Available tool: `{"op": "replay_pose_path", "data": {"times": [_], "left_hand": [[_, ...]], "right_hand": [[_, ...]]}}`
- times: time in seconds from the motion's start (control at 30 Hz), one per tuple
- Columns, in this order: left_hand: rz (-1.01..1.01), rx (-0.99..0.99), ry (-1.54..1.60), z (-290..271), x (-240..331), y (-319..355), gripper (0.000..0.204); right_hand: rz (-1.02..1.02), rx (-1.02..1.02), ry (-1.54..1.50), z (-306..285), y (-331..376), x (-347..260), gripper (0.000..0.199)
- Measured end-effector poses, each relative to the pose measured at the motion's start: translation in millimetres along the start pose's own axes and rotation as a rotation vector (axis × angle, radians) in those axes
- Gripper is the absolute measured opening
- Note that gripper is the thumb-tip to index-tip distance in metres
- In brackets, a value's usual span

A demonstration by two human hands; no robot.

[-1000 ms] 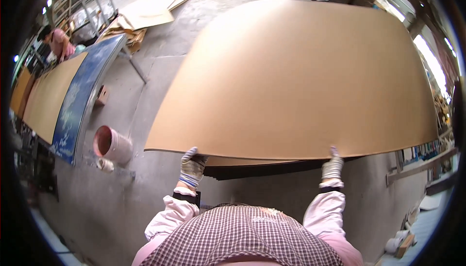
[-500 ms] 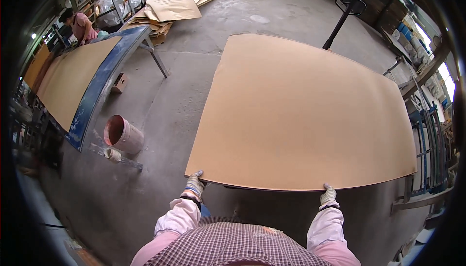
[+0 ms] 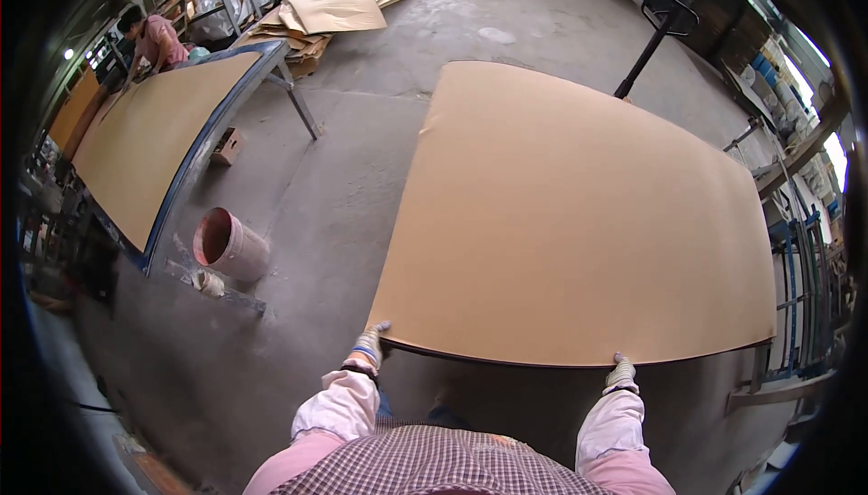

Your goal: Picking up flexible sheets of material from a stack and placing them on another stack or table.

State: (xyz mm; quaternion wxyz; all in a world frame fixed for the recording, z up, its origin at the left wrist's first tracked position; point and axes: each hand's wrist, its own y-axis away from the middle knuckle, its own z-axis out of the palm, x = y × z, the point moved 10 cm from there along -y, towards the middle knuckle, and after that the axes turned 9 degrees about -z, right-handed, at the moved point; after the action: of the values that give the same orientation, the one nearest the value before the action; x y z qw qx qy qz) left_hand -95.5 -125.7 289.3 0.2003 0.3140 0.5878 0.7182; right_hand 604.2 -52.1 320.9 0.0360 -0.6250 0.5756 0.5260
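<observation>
A large tan sheet [image 3: 579,215], like brown board or paper, spreads out in front of me with a dark layer showing under its near edge. At the near left corner my left hand [image 3: 369,343], in a pale knit glove, grips the edge with its thumb on top. My right hand [image 3: 621,376], gloved the same way, pinches the near edge further right. The fingers of both hands are hidden beneath the sheet. What carries the far part of the sheet is mostly covered.
To the left, a co-worker [image 3: 158,41] leans over a blue-edged table [image 3: 276,54] bearing another tan sheet [image 3: 172,133]. A pinkish bucket [image 3: 244,251] stands on the floor. Crumpled tan sheets [image 3: 334,5] lie behind. A black handle [image 3: 646,52] rises beyond my sheet; metal racks [image 3: 796,287] stand right.
My hands and the sheet's near edge have moved slightly toward me and right. On the other table, the tan sheet now covers more of the blue surface, and the co-worker's arm reaches over it.
</observation>
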Motion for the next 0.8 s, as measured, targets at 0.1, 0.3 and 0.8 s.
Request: {"op": "replay_pose_path", "data": {"times": [0.1, 0.3, 0.8], "left_hand": [[0.422, 0.732, -0.479, -54, 81, -15, 0.076], [0.492, 0.081, -0.596, 4, 89, -44, 0.080], [0.825, 0.008, -0.840, 96, 82, 8, 0.070]], "right_hand": [[-0.220, -0.207, -0.398, -14, -46, -8, 0.036], [-0.360, -0.071, -0.107, 24, 50, -38, 0.033], [0.206, 0.156, 0.591, -33, 45, -29, 0.068]]}}
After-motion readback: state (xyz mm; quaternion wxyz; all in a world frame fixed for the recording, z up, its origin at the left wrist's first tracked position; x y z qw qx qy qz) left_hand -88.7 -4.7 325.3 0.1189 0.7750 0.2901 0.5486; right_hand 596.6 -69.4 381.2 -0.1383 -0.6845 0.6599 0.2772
